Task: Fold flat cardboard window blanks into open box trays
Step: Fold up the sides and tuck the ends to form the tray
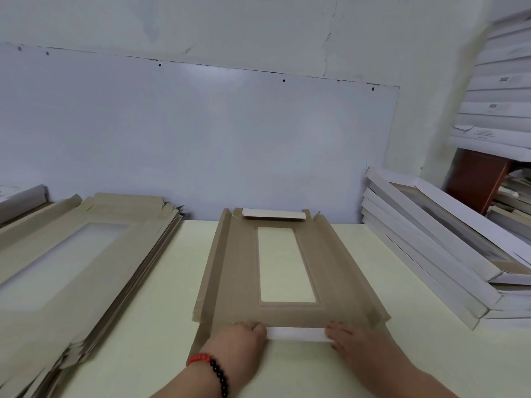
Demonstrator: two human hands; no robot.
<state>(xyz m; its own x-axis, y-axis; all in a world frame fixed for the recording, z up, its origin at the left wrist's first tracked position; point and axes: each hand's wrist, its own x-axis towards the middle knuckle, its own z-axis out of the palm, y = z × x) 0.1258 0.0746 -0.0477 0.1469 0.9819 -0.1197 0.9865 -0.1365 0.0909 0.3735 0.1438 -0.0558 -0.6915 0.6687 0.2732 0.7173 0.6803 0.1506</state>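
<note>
A brown cardboard window blank (pixel 235 271) lies lengthwise on the pale table, its rectangular window in the middle. Both long side flaps are raised a little. The far end flap (pixel 274 214) is folded over and shows its white side. The near end flap (pixel 297 334) is also turned up white side out. My left hand (pixel 238 341) holds the near flap's left end with curled fingers. My right hand (pixel 349 338) holds its right end the same way. A red and black bead bracelet sits on my left wrist.
A tall stack of flat brown window blanks (pixel 71 254) fills the left of the table. Folded white trays (pixel 436 254) lean in a stack at the right. More white boxes (pixel 500 104) are piled higher at the far right. A white wall panel stands behind the table (pixel 161 326).
</note>
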